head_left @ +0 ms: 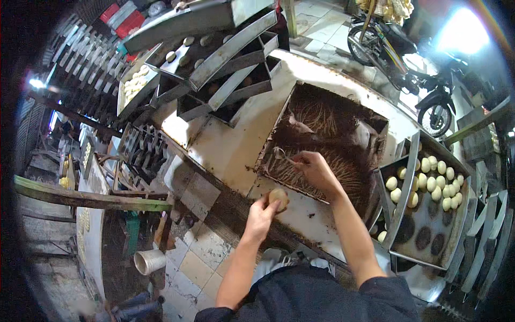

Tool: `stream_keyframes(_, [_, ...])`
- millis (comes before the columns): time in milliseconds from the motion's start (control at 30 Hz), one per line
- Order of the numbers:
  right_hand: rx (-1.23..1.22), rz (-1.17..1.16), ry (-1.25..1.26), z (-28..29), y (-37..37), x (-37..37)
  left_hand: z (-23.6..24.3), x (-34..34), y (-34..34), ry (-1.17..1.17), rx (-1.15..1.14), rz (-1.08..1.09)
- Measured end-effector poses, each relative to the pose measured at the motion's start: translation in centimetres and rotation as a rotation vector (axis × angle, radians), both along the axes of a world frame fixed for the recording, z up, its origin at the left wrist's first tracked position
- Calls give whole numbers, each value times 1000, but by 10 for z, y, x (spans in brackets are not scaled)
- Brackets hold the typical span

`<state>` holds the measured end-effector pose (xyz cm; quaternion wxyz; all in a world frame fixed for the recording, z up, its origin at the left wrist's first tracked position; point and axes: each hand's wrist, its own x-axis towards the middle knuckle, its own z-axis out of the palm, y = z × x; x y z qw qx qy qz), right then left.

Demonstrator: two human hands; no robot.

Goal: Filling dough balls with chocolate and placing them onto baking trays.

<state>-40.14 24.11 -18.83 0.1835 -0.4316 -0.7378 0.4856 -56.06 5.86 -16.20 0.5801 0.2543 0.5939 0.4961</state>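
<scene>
My left hand point(262, 210) grips a round tan dough piece point(278, 199) near the front edge of the pale worktable point(240, 146). Above and to the right of it, my right hand point(309, 166) holds a small metal spoon point(279, 154) over a large square box of dark brown paste point(338, 182), whose surface is streaked with grooves. Right of the box, a metal tray point(429, 243) holds several pale dough balls point(431, 183) beside dark round patches on its bottom.
Stacked metal trays point(227, 86), some with dough pieces, stand at the back left; more point(485, 241) at the far right. A motorbike point(407, 80) is parked behind the table. A wooden rail point(91, 199) and white bucket point(149, 262) are at left.
</scene>
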Motion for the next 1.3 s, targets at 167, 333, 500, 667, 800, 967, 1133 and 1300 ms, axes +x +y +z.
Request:
stream_keyframes(167, [-273,-399,578,77,-121,32,13,54,19,-130,10,-61])
stream_keyframes(333, [369,-632,482,52,-202,70,55,75,-1,-630,72,125])
stream_keyframes(500, [509,-990,-70,-10,-240,115,29,76,-51,-579,128,150])
stream_keyframes(667, [354,-927,-141,-21,-269,163,55,93,-122,-574,199,-313])
stream_keyframes(800, [-179,-410,725,99,-358,149,83,106,-183,-355,307,-513])
stream_keyframes(967, [9,-431,772,122,-419,189,110,164,-222,66,372,-625])
stream_keyframes(1133, [364,-531,596,129,-461,267,119,257,-226,6,341,-631])
stream_keyframes(1300, [149,-865,799,129,-486,368,100,392,-249,-137,353,-553])
